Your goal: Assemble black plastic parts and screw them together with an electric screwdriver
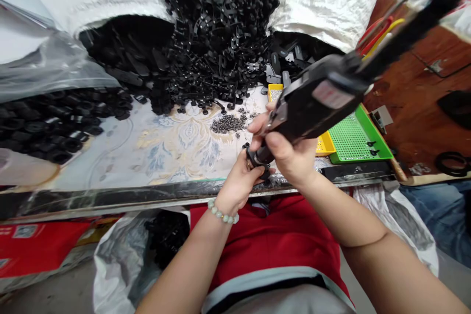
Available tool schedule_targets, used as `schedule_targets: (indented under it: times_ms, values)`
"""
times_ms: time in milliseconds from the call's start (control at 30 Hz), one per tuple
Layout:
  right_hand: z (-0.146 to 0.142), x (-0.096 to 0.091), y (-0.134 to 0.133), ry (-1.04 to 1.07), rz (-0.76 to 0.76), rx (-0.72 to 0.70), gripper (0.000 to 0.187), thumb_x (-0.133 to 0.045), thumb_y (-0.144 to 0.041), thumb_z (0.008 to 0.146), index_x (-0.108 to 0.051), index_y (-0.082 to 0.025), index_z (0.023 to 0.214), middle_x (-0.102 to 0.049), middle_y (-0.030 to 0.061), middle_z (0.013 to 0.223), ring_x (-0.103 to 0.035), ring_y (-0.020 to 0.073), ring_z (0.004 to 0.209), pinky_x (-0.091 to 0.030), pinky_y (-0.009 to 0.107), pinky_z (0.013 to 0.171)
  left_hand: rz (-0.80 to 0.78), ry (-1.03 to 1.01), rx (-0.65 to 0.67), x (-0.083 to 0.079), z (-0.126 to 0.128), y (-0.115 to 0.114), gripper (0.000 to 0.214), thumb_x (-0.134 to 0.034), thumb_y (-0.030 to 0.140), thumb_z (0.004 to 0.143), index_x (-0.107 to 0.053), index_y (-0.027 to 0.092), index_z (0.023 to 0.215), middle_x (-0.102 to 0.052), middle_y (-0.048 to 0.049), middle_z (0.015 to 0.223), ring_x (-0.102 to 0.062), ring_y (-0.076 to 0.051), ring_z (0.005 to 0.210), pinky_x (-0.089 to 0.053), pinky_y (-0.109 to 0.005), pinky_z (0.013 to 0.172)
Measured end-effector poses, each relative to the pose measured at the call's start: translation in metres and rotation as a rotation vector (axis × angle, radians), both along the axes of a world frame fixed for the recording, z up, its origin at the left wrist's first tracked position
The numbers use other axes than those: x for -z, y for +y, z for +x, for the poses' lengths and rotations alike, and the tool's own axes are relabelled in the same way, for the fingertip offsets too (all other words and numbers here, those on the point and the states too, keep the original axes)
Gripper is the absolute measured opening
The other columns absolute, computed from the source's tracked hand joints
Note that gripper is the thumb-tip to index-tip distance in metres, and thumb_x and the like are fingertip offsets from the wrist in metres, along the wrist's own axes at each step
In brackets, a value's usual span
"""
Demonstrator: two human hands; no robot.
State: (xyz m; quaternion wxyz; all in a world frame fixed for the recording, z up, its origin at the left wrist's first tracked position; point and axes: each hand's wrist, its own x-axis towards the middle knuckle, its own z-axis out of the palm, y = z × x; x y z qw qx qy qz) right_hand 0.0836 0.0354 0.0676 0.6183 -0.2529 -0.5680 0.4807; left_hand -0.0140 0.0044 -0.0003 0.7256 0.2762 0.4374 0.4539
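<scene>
My right hand [290, 154] is wrapped round the front of a black electric screwdriver [312, 98], which slants down to the left. Its nose meets a small black plastic part [265, 171] pinched in the fingers of my left hand [241, 176], close above the table's front edge. My fingers cover much of that part, so its full shape is hidden. Just beyond my hands lies a loose pile of tiny metal screws or fittings [230, 123] on the patterned tablecloth [184, 142].
Black plastic parts [217, 34] spill from white woven sacks [324, 0] at the back. More black pieces [47, 120] are heaped at left near a plastic cup [25, 167]. A green tray [379, 140] and a yellow tray [326, 146] stand at right. An open sack [117, 260] hangs below the table.
</scene>
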Motion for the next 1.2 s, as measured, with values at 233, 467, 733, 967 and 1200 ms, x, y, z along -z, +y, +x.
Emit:
schedule_targets:
  times_ms: [233, 467, 733, 967, 1200]
  values:
    - [0.052, -0.010, 0.069, -0.048, 0.159, 0.519, 0.019, -0.056, -0.044, 0.083, -0.050, -0.027, 0.089, -0.058, -0.0033, 0.077, -0.056, 0.0091, 0.053, -0.046, 0.025, 0.053, -0.003, -0.021, 0.056, -0.003, -0.008, -0.003, 0.046, -0.064, 0.016, 0.076, -0.038, 0.025, 0.113, -0.059, -0.0040, 0.111, -0.066, -0.016, 0.093, -0.046, -0.034, 0.092]
    - [0.078, 0.034, 0.119, -0.180, 0.016, 0.658, 0.041, -0.051, -0.063, 0.077, -0.045, -0.025, 0.092, -0.061, 0.0035, 0.089, -0.065, 0.0162, 0.077, -0.050, 0.028, 0.058, 0.027, -0.074, 0.065, -0.001, -0.010, -0.003, 0.061, -0.063, 0.012, 0.076, -0.032, 0.032, 0.125, -0.056, -0.0036, 0.121, -0.063, -0.016, 0.102, -0.040, -0.036, 0.100]
    - [0.076, 0.038, 0.122, -0.170, -0.046, 0.594, 0.048, -0.053, -0.066, 0.074, -0.048, -0.027, 0.100, -0.063, 0.0056, 0.099, -0.065, 0.0193, 0.090, -0.052, 0.031, 0.066, 0.024, -0.055, 0.047, -0.002, -0.009, -0.004, 0.066, -0.062, 0.012, 0.076, -0.029, 0.031, 0.130, -0.055, -0.0057, 0.122, -0.063, -0.018, 0.103, -0.036, -0.041, 0.104]
    - [0.074, 0.042, 0.122, -0.111, -0.052, 0.564, 0.047, -0.058, -0.063, 0.072, -0.048, -0.026, 0.100, -0.063, 0.0032, 0.092, -0.066, 0.0176, 0.085, -0.053, 0.032, 0.068, 0.035, -0.069, 0.050, 0.000, -0.010, -0.003, 0.064, -0.062, 0.012, 0.076, -0.030, 0.031, 0.128, -0.055, -0.0055, 0.123, -0.063, -0.017, 0.103, -0.038, -0.039, 0.102]
    - [0.070, 0.011, 0.098, -0.044, 0.097, 0.685, 0.026, -0.056, -0.049, 0.081, -0.047, -0.026, 0.090, -0.061, -0.0009, 0.082, -0.059, 0.0102, 0.055, -0.048, 0.025, 0.051, 0.028, -0.103, 0.028, 0.002, -0.010, -0.003, 0.059, -0.064, 0.010, 0.073, -0.035, 0.029, 0.121, -0.056, -0.0053, 0.123, -0.063, -0.017, 0.103, -0.038, -0.039, 0.102]
